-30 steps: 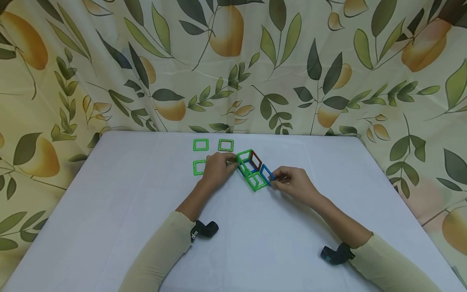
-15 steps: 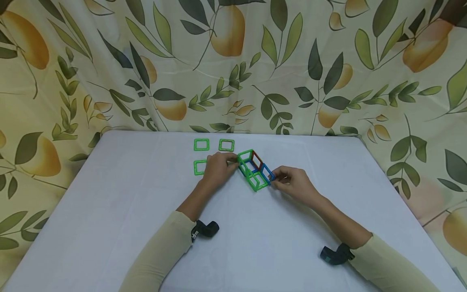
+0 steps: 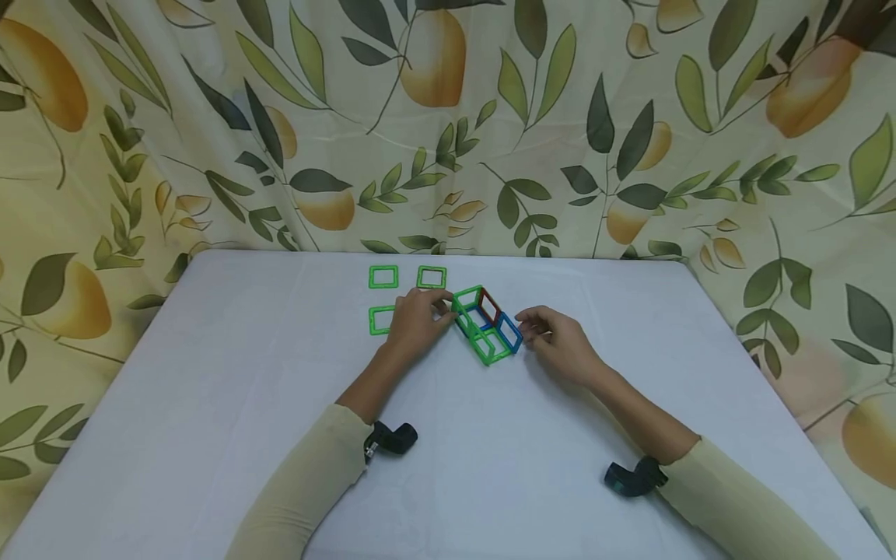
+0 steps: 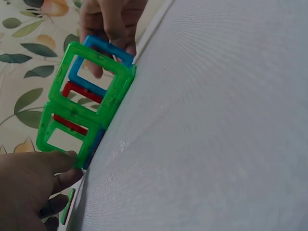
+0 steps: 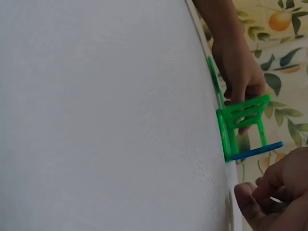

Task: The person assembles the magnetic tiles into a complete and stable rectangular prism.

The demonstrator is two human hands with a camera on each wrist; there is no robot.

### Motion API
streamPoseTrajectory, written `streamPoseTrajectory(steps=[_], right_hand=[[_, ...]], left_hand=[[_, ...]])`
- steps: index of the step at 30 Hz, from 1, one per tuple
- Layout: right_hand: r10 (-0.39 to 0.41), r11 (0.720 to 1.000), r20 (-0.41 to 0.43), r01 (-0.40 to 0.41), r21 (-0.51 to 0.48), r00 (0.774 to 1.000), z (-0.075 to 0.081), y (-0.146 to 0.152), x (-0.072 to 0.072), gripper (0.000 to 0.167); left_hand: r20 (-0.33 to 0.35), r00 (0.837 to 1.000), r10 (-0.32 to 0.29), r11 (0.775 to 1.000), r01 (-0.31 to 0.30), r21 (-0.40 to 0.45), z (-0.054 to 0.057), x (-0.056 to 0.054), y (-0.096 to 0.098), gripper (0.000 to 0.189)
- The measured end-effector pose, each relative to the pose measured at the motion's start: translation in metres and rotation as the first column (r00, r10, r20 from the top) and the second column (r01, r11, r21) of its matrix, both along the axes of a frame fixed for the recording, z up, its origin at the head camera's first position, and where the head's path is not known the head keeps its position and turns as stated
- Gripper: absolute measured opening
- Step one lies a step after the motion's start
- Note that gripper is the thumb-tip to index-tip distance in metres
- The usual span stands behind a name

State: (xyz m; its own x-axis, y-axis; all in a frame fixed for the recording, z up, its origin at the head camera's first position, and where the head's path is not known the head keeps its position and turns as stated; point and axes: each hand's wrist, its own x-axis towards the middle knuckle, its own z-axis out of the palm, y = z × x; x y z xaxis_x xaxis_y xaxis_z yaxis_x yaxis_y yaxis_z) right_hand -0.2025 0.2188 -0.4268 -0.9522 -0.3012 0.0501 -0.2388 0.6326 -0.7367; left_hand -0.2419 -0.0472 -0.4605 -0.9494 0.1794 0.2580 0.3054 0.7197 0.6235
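Magnetic building tiles, open square frames, stand joined as a small structure on the table. It has green tiles [image 4: 60,77], a red tile [image 4: 83,90] and a blue tile [image 3: 512,325] on its right side. My left hand [image 3: 418,323] pinches the structure's left end; in the left wrist view the thumb lies on a green tile's corner. My right hand [image 3: 563,342] is just right of the blue tile, apart from it, its fingers loosely bent and holding nothing. In the right wrist view the blue tile [image 5: 257,151] stands clear of the right fingertips [image 5: 244,190].
Loose green tiles lie flat behind and left of the left hand: one at back left [image 3: 372,277], another beside it [image 3: 421,278], and a third [image 3: 373,320] partly covered by the hand. A white cloth covers the table [image 3: 448,467]; a patterned curtain [image 3: 448,179] hangs behind.
My right hand has let go of the blue tile and drawn slightly away, its fingers loosening. The left hand stays at the structure, which has barely moved.
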Motion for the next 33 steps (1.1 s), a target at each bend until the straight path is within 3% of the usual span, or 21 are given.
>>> streamPoseTrajectory(steps=[4, 10, 14, 19, 28, 31, 33], right_hand=[[-0.001, 0.998, 0.093, 0.007, -0.06, 0.996, -0.002, -0.003, -0.007, 0.046], [0.022, 0.999, 0.166, -0.014, -0.053, 0.986, -0.003, -0.005, -0.008, 0.048], [0.02, 0.994, 0.187, 0.0, -0.109, 0.982, -0.002, -0.01, -0.003, 0.049], [-0.001, 0.988, 0.226, 0.036, -0.15, 0.974, -0.003, -0.02, 0.008, 0.052], [0.039, 0.968, 0.274, 0.032, -0.247, 0.961, -0.005, -0.029, 0.026, 0.069], [0.031, 0.973, 0.274, 0.035, -0.23, 0.961, -0.003, -0.028, 0.023, 0.07], [0.001, 0.979, 0.258, 0.051, -0.196, 0.966, -0.002, -0.027, 0.018, 0.07]], left_hand=[[0.031, 0.999, -0.011, 0.999, 0.01, 0.04, 0.0, 0.002, 0.001, 0.031], [0.098, 0.994, -0.047, 0.992, 0.035, 0.12, 0.002, 0.003, 0.004, 0.034], [0.118, 0.989, -0.087, 0.986, 0.069, 0.151, 0.004, 0.002, 0.005, 0.038], [0.163, 0.971, -0.175, 0.971, 0.142, 0.192, 0.005, 0.002, 0.005, 0.045], [0.224, 0.942, -0.251, 0.962, 0.218, 0.163, 0.003, 0.002, 0.003, 0.055], [0.208, 0.947, -0.244, 0.966, 0.218, 0.143, 0.005, 0.0, -0.001, 0.058], [0.183, 0.961, -0.208, 0.975, 0.189, 0.116, 0.007, -0.001, -0.003, 0.054]])
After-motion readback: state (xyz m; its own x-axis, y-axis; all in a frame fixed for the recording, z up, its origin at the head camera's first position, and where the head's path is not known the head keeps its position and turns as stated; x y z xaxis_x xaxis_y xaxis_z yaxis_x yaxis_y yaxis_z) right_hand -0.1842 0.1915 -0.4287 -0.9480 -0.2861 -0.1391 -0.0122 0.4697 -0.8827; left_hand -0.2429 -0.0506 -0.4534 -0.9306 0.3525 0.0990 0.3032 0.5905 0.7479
